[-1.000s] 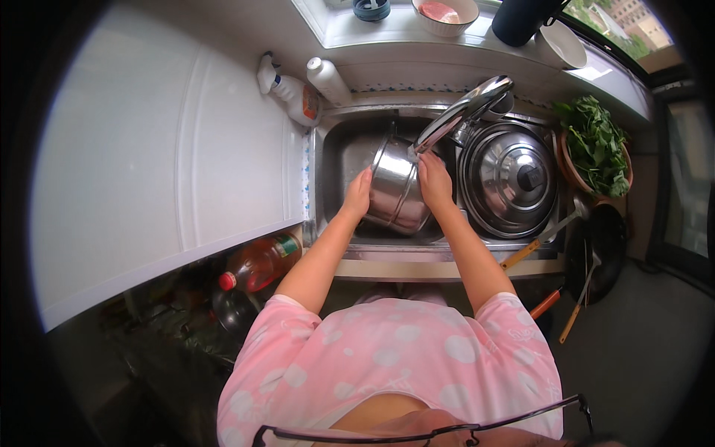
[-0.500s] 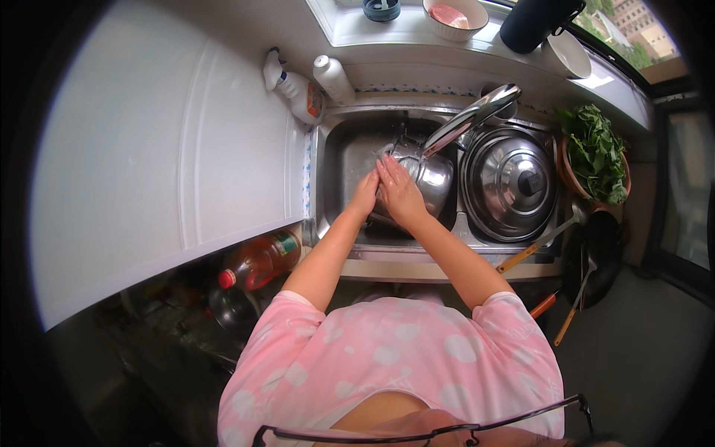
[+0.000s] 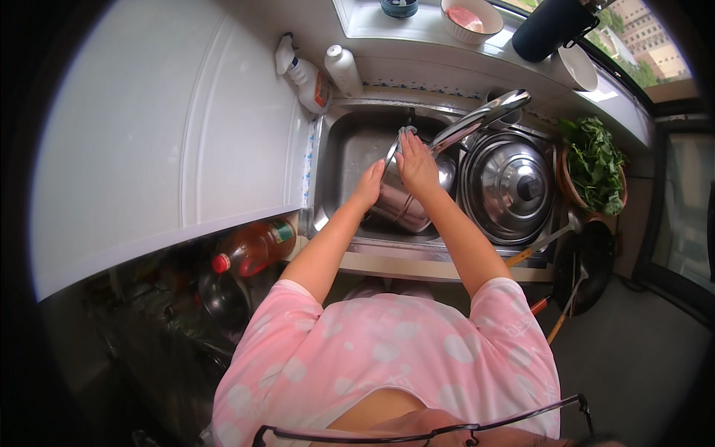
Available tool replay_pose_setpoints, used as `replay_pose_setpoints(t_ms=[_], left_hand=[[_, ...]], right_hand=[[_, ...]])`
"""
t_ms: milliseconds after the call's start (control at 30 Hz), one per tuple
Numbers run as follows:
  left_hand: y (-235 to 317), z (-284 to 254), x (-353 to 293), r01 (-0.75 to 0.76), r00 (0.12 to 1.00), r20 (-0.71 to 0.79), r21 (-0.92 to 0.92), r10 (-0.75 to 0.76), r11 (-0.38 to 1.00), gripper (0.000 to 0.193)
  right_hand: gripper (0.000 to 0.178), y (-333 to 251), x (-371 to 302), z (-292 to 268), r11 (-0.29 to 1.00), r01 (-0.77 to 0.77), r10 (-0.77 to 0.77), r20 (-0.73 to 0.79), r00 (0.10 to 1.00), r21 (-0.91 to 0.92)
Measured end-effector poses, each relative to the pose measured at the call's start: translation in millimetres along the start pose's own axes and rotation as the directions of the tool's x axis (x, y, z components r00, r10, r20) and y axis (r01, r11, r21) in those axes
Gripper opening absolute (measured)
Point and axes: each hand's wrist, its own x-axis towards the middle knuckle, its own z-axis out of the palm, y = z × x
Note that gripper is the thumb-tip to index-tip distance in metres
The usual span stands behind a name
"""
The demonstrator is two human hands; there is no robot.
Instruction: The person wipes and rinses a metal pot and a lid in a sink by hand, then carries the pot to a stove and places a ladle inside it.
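A shiny metal pot (image 3: 402, 207) lies tilted in the left basin of the steel sink (image 3: 339, 141), its rim turned toward the far left. My left hand (image 3: 369, 184) is closed on the rim at its left side. With its fingers together, my right hand (image 3: 418, 165) presses a small greyish scrubber or cloth (image 3: 407, 132) against the far part of the rim. The palm hides most of that piece, so its kind is unclear. Just right of my right hand, the chrome faucet (image 3: 480, 119) reaches over the basin.
A domed metal lid (image 3: 514, 186) covers the right basin. Leafy greens (image 3: 593, 167) fill a bowl at the right, above a dark wok (image 3: 596, 261). A spray bottle (image 3: 307, 83) and white bottle (image 3: 344, 71) stand behind the sink. A bowl of meat (image 3: 473, 21) sits on the sill.
The pot has tipped, and its side now faces me. My right hand has moved up and right to the rim with the greyish piece; my left hand has parted from it.
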Motion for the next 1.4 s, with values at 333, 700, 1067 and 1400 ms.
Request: replay_pose_setpoints(t_ms=[333, 700, 1067, 1400], left_hand=[[-10.5, 0.5, 7.6, -0.174, 0.983, 0.042, -0.064, 0.177, 0.983, 0.044], [-2.6, -5.2, 4.0, -0.032, 0.999, 0.015, 0.107, 0.031, 0.994, 0.042], [-3.3, -3.2, 2.6, -0.076, 0.997, 0.023, 0.114, 0.073, 0.991, 0.045], [-7.3, -5.6, 6.9, -0.166, 0.986, 0.018, 0.116, 0.165, 0.979, 0.046]], right_hand=[[0.041, -28.3, -55.2, -20.5, 0.958, 0.287, -0.287, 0.052, 0.957, 0.005], [0.035, -21.5, -13.0, -11.2, 0.974, 0.175, -0.165, -0.078, 0.983, 0.147], [0.031, -11.8, 2.7, -13.2, 1.000, 0.021, -0.023, -0.075, 0.997, -0.021], [0.036, -0.9, 11.6, -6.4, 0.998, 0.051, -0.053, -0.058, 0.997, -0.025]])
